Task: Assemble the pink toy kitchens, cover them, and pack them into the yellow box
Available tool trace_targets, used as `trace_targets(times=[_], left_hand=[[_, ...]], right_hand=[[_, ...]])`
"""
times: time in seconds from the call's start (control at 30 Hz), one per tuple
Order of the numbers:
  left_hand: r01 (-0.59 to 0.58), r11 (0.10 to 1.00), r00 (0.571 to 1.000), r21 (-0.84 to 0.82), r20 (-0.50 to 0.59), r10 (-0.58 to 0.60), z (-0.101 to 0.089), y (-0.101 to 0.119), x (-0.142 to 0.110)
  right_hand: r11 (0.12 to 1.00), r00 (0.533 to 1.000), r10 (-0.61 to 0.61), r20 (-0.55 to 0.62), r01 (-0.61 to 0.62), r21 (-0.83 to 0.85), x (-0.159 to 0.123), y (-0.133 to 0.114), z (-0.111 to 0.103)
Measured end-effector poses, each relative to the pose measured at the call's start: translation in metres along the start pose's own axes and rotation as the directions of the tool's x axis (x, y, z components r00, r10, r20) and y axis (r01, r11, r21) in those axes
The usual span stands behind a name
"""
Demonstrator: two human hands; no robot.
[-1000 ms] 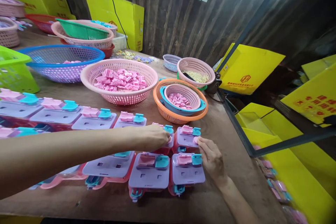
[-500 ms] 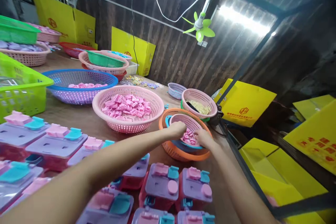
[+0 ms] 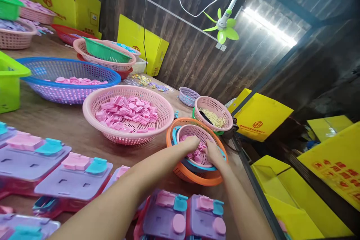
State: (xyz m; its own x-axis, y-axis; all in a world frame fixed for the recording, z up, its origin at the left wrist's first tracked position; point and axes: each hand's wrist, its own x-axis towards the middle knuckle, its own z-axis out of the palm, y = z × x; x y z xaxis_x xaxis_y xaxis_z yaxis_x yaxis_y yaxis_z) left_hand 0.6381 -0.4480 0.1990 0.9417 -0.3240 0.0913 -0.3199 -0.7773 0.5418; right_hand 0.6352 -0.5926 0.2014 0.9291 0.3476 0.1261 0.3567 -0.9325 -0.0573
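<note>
Both of my hands reach into a small pink basket (image 3: 206, 132) that holds small pink plastic pieces (image 3: 198, 156). My left hand (image 3: 193, 143) bends down over the pieces from the left, its fingers hidden behind the back of the hand. Opposite it, my right hand (image 3: 213, 153) dips in at the right side, and its fingertips are lost among the pieces. The pink basket sits in a blue basket (image 3: 222, 151) within an orange basket (image 3: 184, 174). Nearer to me, two purple-lidded boxes (image 3: 164, 219) (image 3: 206, 223) each carry a round pink disc (image 3: 179, 224) (image 3: 219, 225).
More purple-lidded boxes (image 3: 73, 182) stand at the left front. A large pink basket (image 3: 126, 135) of pink parts and a blue-rimmed basket (image 3: 67, 90) stand beyond. Behind the orange basket is another pink basket (image 3: 206, 102). A dark metal frame (image 3: 253, 180) borders the table's right side.
My hands have left the two boxes, where round pink discs now show on the lids, and moved forward into the small pink basket. Over the last half second they stay in it.
</note>
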Motion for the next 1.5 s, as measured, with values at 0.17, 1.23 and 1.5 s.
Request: trace_targets(times=[0.17,1.23,1.5], left_hand=[[-0.003,1.000,1.000,0.002,0.031,0.003,-0.040,0.010,-0.023],[-0.279,0.709,0.953,0.648,0.095,0.288,-0.121,-0.092,-0.349],[-0.362,0.668,0.922,0.650,0.142,0.361,-0.119,-0.092,-0.346]], right_hand=[[0.970,0.990,-0.058,-0.131,0.087,0.228,-0.046,-0.010,-0.026],[0.727,0.721,-0.668,-0.186,0.685,0.046,-0.159,-0.197,0.026],[0.739,0.716,-0.667,-0.208,0.671,-0.059,-0.161,-0.203,0.022]])
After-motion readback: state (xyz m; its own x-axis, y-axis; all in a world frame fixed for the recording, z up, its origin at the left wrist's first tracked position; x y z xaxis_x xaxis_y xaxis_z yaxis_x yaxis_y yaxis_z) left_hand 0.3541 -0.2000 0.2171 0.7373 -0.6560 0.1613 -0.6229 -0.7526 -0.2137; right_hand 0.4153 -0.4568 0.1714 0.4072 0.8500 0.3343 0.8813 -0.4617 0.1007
